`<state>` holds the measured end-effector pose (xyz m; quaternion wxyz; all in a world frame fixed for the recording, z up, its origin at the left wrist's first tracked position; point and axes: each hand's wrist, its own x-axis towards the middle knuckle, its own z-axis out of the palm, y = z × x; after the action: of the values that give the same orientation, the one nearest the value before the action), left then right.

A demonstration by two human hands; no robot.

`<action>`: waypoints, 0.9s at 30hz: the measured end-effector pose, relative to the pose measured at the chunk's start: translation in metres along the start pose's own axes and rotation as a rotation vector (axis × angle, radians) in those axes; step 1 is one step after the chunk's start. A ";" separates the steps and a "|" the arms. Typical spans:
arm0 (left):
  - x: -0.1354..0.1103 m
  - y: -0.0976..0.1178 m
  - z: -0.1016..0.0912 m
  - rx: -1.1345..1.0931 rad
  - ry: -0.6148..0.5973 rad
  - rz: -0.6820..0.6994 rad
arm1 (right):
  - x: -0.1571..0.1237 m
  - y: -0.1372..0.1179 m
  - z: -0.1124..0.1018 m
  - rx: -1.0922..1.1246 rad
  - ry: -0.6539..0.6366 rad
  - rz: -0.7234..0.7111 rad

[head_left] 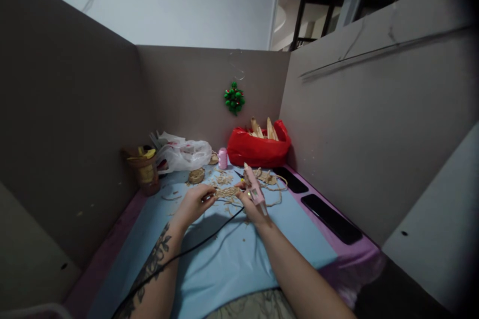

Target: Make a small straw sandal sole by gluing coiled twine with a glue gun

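My left hand (196, 203) pinches the left end of a tan, woven piece of braided straw cord (226, 192). At its other end, the fingers of my right hand (251, 207) grip the piece too. A pink glue gun (254, 190) rests in my right hand, its nozzle pointing up and away from me. From beside that hand, a black cable (209, 240) runs down across my left forearm. Loose braided cord (279, 194) curls on the right, past the glue gun. Part of the woven piece is hidden by my fingers.
A coiled straw piece (196, 175), scraps (222, 178) and a pink bottle (222, 158) lie beyond my hands. Behind are a white plastic bag (187, 153) and a red bag (258, 153) of dry husks. A pot (147, 172) stands left; phones (331, 218) lie right. Grey partitions (209, 84) enclose the table.
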<state>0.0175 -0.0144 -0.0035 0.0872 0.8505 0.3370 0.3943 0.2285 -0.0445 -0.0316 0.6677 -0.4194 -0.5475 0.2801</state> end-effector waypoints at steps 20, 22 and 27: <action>0.002 0.028 0.010 -0.138 0.289 -0.157 | -0.004 0.015 0.003 -0.232 0.145 -0.145; 0.003 0.036 0.021 -0.312 0.176 -0.396 | -0.006 0.017 0.005 -0.241 0.171 -0.149; 0.006 0.041 0.039 -0.902 -0.034 -0.755 | -0.011 0.021 0.011 -0.251 0.140 -0.216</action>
<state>0.0689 -0.0369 -0.0091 0.5802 0.5569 0.4139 0.4266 0.2173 -0.0407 -0.0543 0.6727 -0.4566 -0.5724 0.1064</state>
